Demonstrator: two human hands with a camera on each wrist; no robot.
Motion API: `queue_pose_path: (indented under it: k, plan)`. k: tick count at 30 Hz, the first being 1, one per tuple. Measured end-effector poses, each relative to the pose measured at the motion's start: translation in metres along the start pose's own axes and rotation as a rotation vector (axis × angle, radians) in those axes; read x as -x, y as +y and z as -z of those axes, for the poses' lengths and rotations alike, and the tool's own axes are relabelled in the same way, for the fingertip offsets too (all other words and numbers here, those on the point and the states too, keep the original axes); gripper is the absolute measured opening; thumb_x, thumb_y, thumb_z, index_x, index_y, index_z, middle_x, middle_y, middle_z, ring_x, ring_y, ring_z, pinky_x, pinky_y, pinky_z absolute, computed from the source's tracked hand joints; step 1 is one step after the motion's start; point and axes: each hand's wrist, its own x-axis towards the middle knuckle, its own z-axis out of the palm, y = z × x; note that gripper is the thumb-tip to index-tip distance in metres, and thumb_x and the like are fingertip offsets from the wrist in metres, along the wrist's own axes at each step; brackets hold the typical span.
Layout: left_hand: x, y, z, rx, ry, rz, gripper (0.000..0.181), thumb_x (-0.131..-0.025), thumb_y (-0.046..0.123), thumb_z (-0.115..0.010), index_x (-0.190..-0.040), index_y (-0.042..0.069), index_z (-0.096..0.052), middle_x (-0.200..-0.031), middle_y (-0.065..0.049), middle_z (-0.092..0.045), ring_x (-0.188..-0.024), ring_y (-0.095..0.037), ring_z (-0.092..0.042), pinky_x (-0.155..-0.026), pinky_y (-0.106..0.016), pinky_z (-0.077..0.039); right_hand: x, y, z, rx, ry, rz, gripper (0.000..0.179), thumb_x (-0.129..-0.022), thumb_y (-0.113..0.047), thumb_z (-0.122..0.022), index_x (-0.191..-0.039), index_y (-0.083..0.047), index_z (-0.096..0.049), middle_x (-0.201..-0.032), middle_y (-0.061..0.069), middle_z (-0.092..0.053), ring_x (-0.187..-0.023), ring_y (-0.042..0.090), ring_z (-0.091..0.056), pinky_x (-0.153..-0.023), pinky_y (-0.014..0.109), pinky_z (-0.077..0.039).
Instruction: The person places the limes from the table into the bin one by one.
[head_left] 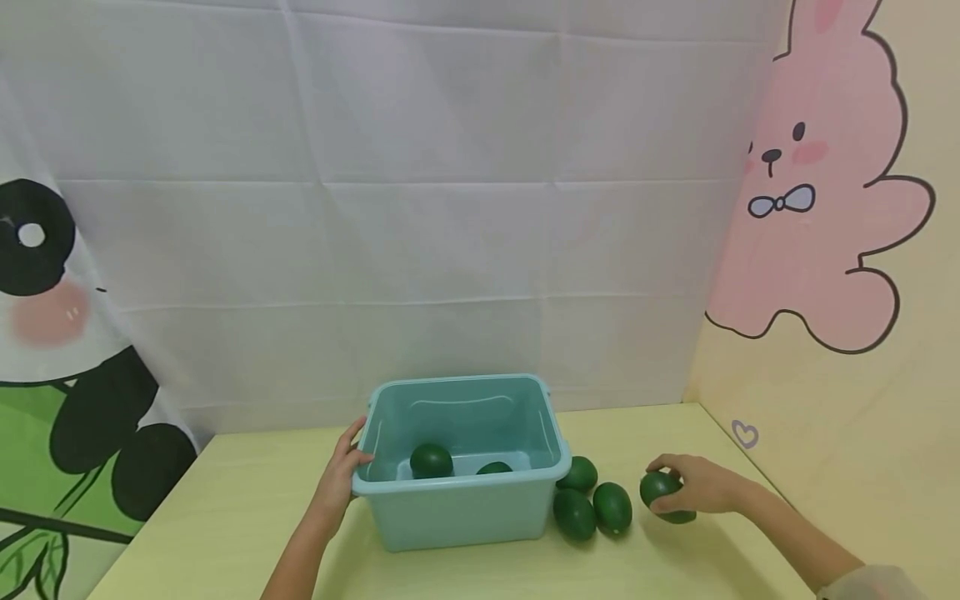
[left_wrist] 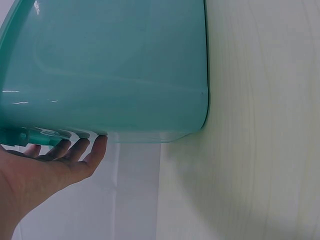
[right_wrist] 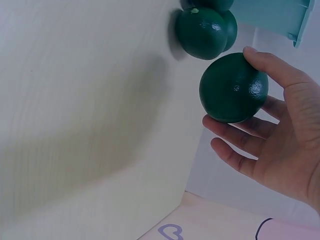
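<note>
A teal plastic bin (head_left: 465, 512) stands on the table, with two dark green avocados inside; one avocado (head_left: 431, 461) shows well, the other (head_left: 495, 468) mostly hides behind the front wall. At its left side my left hand (head_left: 341, 479) holds the rim. In the left wrist view, that hand's fingers (left_wrist: 95, 155) touch the outer wall, the thumb out of sight. My right hand (head_left: 697, 485) grips another avocado (right_wrist: 232, 89) between thumb and fingers, right of the bin. Three more avocados cluster against the bin's right side, the nearest to my right hand being this avocado (head_left: 612, 508).
The pale wood table (head_left: 240, 500) runs back to a creased white cloth (head_left: 435, 242). On the right rises a cream wall with a pink rabbit drawing (head_left: 832, 225). A black-and-white cartoon figure (head_left: 45, 333) covers the left side.
</note>
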Motion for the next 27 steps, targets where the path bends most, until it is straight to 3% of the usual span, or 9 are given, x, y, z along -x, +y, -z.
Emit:
queue_pose_path:
  k: [15,23,27]
  plan:
    - [0.000,0.001,-0.001,-0.003,-0.011,0.004,0.065,-0.091,0.011,-0.033,-0.151,0.018,-0.009,-0.143,-0.025,-0.026,-0.123,-0.040,-0.035,-0.079,-0.032,-0.042,-0.001,-0.014,0.015,0.040,0.033,0.017,0.056,-0.078,-0.032,-0.072,-0.123,-0.003,-0.053,-0.101,0.013,-0.060,-0.086,0.021,-0.060,-0.070,0.036,-0.050]
    - [-0.001,-0.006,0.001,0.005,-0.019,-0.091,0.064,-0.090,0.018,-0.039,-0.150,0.019,-0.015,-0.135,-0.026,-0.031,-0.112,-0.035,-0.043,-0.075,-0.032,-0.045,-0.005,-0.022,0.021,0.060,0.042,0.039,0.057,-0.077,-0.031,-0.072,-0.121,-0.002,-0.053,-0.100,0.014,-0.061,-0.085,0.020,-0.060,-0.068,0.034,-0.049]
    - [-0.001,-0.008,0.001,0.016,-0.019,-0.077,0.065,-0.089,0.019,-0.039,-0.150,0.019,-0.015,-0.137,-0.026,-0.030,-0.116,-0.039,-0.040,-0.077,-0.033,-0.044,-0.007,-0.027,0.024,0.070,0.046,0.032,0.055,-0.077,-0.031,-0.073,-0.121,-0.004,-0.054,-0.102,0.014,-0.061,-0.087,0.021,-0.060,-0.069,0.034,-0.048]
